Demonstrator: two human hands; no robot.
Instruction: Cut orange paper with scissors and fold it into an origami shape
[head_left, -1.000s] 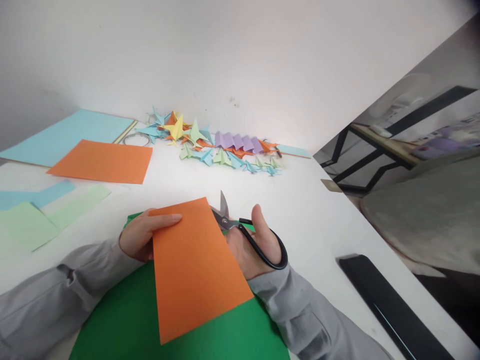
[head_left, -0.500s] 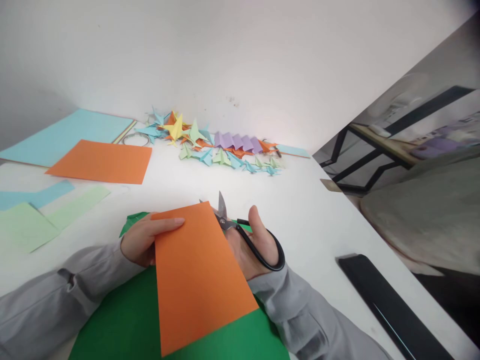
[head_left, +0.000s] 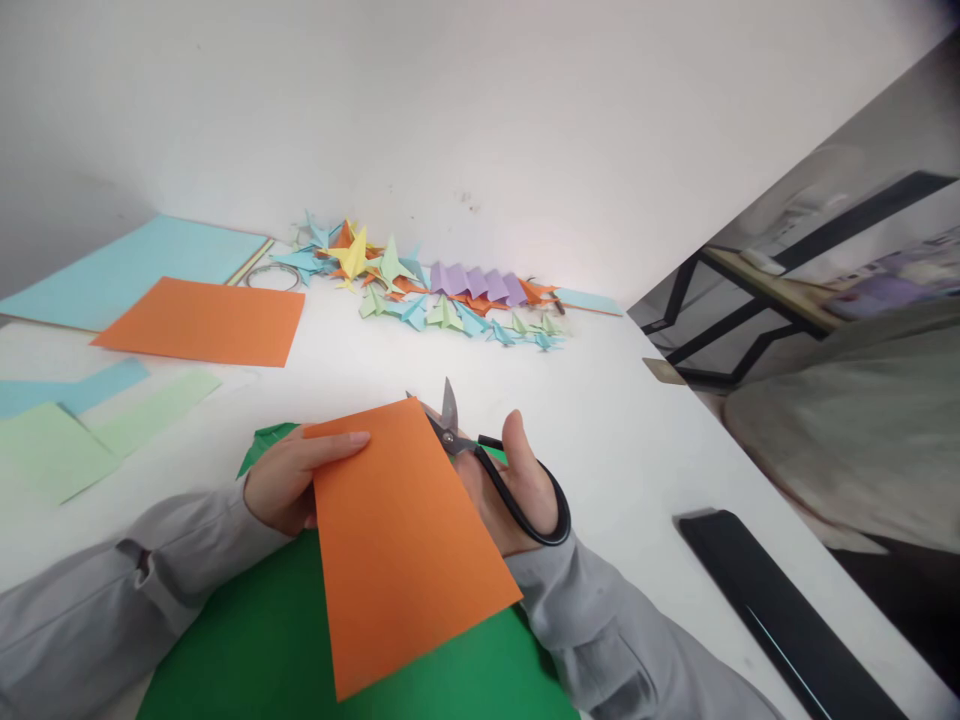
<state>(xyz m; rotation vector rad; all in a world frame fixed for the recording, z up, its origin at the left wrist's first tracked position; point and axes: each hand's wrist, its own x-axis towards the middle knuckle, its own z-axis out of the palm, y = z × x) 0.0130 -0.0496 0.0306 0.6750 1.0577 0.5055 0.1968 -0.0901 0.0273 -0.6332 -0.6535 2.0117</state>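
My left hand (head_left: 289,480) pinches the upper left corner of an orange sheet of paper (head_left: 409,550), thumb on top and fingers hidden beneath. Through the black handle loop of a pair of scissors (head_left: 454,440) passes the thumb of my right hand (head_left: 517,500). Their blades are spread beside the sheet's upper right edge, one partly hidden behind the paper. Below lies a large green sheet (head_left: 247,630), and a crumpled-looking green piece (head_left: 262,440) shows past my left hand.
Folded paper stars and birds (head_left: 360,260) and a purple pleated strip (head_left: 480,285) line the wall. Another orange sheet (head_left: 206,322), light blue paper (head_left: 150,260), a wire ring (head_left: 274,277) and pale green scraps (head_left: 52,450) lie left. A long black object (head_left: 787,610) rests at right.
The lower end of the orange sheet has swung slightly right and up. My right hand and the open scissors have shifted a little to the right.
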